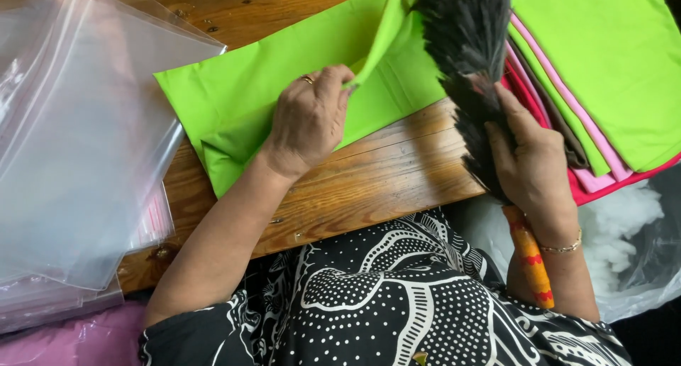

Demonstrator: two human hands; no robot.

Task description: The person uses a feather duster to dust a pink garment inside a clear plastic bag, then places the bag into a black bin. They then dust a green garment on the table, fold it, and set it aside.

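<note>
So right now the left hand (310,121) is pinching a corner of the bright green cloth (284,96) between thumb and fingers and lifting that flap up off the wooden table (383,174), while the rest of the cloth lies flat under and just beyond the hand. The right hand (533,164) is clamped around the handle of a dark feather duster (468,61), feathers pointing up and away from the wrist, right beside the raised flap; the orange patterned end of the handle sticks out below that hand. From the look of it the dusting of this piece is mid-way: one layer is peeled back, and I can't tell whether the part underneath has been brushed. Just past the right hand there's a stack of folded cloths (603,75) in green, pink and red, looking neat and finished. Well off to the far side of the left hand sits a pile of clear plastic bags (78,139), none with cloth in them that I can see, so bagging looks not yet started.
</note>
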